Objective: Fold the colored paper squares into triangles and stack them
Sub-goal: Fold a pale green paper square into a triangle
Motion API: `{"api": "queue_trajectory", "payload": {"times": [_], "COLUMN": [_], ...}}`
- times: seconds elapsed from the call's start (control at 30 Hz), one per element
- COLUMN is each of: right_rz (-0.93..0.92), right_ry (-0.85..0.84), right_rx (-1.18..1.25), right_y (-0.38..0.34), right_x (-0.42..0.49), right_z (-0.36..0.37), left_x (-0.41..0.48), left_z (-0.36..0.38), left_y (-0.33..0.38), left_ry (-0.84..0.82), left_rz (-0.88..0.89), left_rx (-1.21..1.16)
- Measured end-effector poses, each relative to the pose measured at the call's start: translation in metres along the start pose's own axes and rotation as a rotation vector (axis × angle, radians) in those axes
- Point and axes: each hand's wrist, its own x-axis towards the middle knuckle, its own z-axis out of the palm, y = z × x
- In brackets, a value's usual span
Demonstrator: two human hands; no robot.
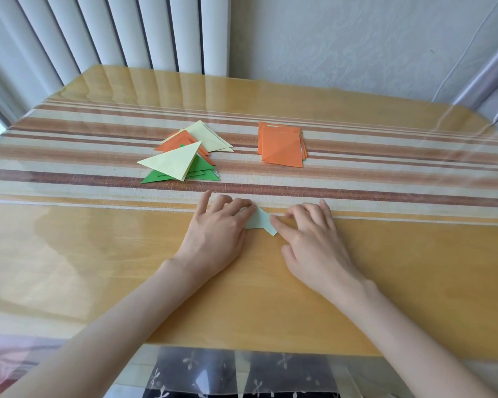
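While pinning the pale green paper [259,221] flat to the table [98,254], just on the near side of the striped runner [385,168], bears down with both palms low. Curls the left hand [219,234] fingers over the sheet's left part; lays the right hand [311,239] nearly flat, fingers a little apart, forefinger along the right edge. Grips nothing in either; merely presses. Hides most of the sheet, so cannot tell whether corners meet.

Looks like creasing in progress, with several risks:

- Sliding. Seems glossy, that table covering, so may let the paper skate under uneven pressure and set the crease off the diagonal, giving a lopsided triangle.
- Shifting layers. If lifting one hand before running the fold down fully, may let the upper flap spring up and drift.
- Tearing or wrinkling. If dragging fingertips hard across thin paper, may buckle it near the small corner poking out between the hands.
- Toppling. Already sits loose and fanned, the pile of folded triangles [184,156] farther out to the left; could scatter further if dropping the next piece carelessly.
- Nudging the stack of orange squares [281,145], well apart on the runner, when reaching out.
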Motion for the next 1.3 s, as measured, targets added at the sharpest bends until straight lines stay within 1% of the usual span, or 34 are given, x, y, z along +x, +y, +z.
{"api": "queue_trajectory", "payload": {"times": [0.1, 0.23, 0.33, 0.4, 0.47, 0.53, 0.6, 0.63, 0.7, 0.73, 0.8, 0.87, 0.93, 1.0, 1.07, 1.1, 1.17, 1.2, 1.3], "right_rz": [-0.031, -0.019, 0.006, 0.038, 0.052, 0.053, 0.027, 0.011, 0.001, 0.030, 0.153, 0.310, 0.415, 0.450, 0.478, 0.476, 0.387, 0.308, -0.029], "right_ry": [0.003, 0.021, 0.096, 0.079, 0.040, 0.094, 0.212, 0.260, 0.299, 0.303, 0.310, 0.283, 0.173, 0.098, 0.016, -0.009, 0.025, 0.030, -0.070], "right_rx": [0.009, 0.092, 0.222, 0.334, 0.377, 0.348, 0.275, 0.247, 0.209, 0.204, 0.249, 0.372, 0.487, 0.521, 0.518, 0.498, 0.428, 0.411, 0.478], "right_y": [0.016, 0.017, 0.012, 0.011, 0.009, 0.008, 0.008, 0.008, 0.007, 0.006, 0.001, -0.007, -0.015, -0.020, -0.022, -0.020, -0.010, -0.004, 0.021], "right_x": [-0.014, -0.017, -0.009, -0.003, 0.004, 0.011, 0.014, 0.015, 0.014, 0.013, 0.010, 0.006, 0.002, 0.000, -0.002, -0.003, -0.006, -0.007, -0.003], "right_z": [-0.002, -0.001, 0.000, 0.004, 0.011, 0.019, 0.023, 0.023, 0.021, 0.019, 0.014, 0.008, 0.005, 0.002, -0.002, -0.001, -0.003, -0.005, -0.005], "left_x": [-0.001, -0.001, 0.000, 0.002, 0.003, 0.000, -0.005, -0.007, -0.010, -0.011, -0.016, -0.022, -0.026, -0.027, -0.027, -0.026, -0.024, -0.023, -0.017], "left_z": [0.001, 0.002, -0.001, -0.004, -0.005, -0.004, -0.001, 0.000, 0.000, -0.001, -0.004, -0.007, -0.007, -0.005, -0.003, -0.002, 0.001, 0.002, 0.002], "left_y": [0.002, 0.003, 0.002, 0.000, 0.000, -0.001, -0.003, -0.004, -0.006, -0.005, -0.002, 0.005, 0.013, 0.021, 0.024, 0.024, 0.020, 0.017, 0.009], "left_ry": [-0.029, -0.068, -0.140, -0.160, -0.144, -0.155, -0.165, -0.136, 0.018, 0.098, 0.193, 0.232, 0.227, 0.185, 0.150, 0.136, 0.106, 0.089, 0.029], "left_rz": [-0.005, -0.015, -0.015, -0.017, -0.010, -0.013, -0.042, -0.068, -0.135, -0.171, -0.187, -0.124, -0.048, -0.031, -0.056, -0.071, -0.081, -0.075, -0.040], "left_rx": [-0.004, -0.003, -0.070, -0.115, -0.131, -0.163, -0.207, -0.224, -0.270, -0.293, -0.294, -0.234, -0.123, -0.016, 0.026, 0.039, 0.041, 0.030, -0.017]}}
